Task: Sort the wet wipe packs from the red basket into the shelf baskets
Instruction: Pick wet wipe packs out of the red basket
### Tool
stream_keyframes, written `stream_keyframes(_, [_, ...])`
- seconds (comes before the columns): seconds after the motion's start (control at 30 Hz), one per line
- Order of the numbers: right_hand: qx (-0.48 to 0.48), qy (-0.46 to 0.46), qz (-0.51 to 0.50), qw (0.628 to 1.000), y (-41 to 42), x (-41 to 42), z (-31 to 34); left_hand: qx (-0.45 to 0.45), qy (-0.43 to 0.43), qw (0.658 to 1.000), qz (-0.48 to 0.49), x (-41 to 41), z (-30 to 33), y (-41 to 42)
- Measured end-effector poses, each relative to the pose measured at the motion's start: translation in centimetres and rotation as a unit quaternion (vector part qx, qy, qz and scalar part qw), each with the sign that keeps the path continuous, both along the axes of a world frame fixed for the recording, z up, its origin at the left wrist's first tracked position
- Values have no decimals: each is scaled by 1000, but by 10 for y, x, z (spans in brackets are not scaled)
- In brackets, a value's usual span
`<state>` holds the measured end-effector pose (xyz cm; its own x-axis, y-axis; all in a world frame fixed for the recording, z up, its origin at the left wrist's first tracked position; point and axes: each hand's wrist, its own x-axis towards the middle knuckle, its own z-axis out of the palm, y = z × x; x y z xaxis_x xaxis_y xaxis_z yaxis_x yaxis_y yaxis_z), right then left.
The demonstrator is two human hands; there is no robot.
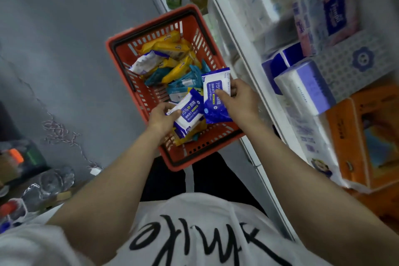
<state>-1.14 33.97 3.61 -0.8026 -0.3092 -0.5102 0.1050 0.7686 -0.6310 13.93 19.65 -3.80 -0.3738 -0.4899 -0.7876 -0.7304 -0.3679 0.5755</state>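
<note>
Around: red basket (151,101) on the floor at frame centre, yellow and teal packs inside; tissue boxes on the shelf (269,101), right | left hand (162,117) grasps a blue alcohol wipes pack (190,112), slanted | right hand (238,97) pinches a second blue pack (216,95), long axis up-down

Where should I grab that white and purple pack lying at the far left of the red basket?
Judging by its pose, pinch the white and purple pack across its puffy middle, coming straight down from above. It lies on top of the yellow packs, tilted against the red basket wall, so its upper face is free while the sides are crowded.
</note>
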Motion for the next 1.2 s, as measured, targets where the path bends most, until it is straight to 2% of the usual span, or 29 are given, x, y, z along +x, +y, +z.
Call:
stream_keyframes(0.1, [-22,-8,-74,997,4,22,9,5,37,999,26,6,14,-7])
stream_keyframes(0.17, [-39,-16,-116,992,7,37,16,53,62,996,30,11,24,-13])
stream_keyframes(0.33, [-131,-25,-232,963,17,71,53,172,102,979,-45,11,66,-20])
stream_keyframes(0.43, [-185,-8,-302,935,36,85,82,200,136,967,-79,1,102,-11])
stream_keyframes(0.57, [-209,61,-349,912,84,99,121,226,210,943,-127,-14,148,26])
stream_keyframes(0.73, [-262,148,-404,864,169,130,183,168,292,914,-227,-23,206,99])
stream_keyframes(0.9, [-301,198,-429,828,277,190,237,114,374,863,-321,-19,260,208])
stream_keyframes(1.0, [-304,229,-454,806,350,239,262,125,399,836,-355,5,287,290])
stream_keyframes(1.2, [-314,307,-525,729,495,339,288,158,407,785,-440,60,323,454])
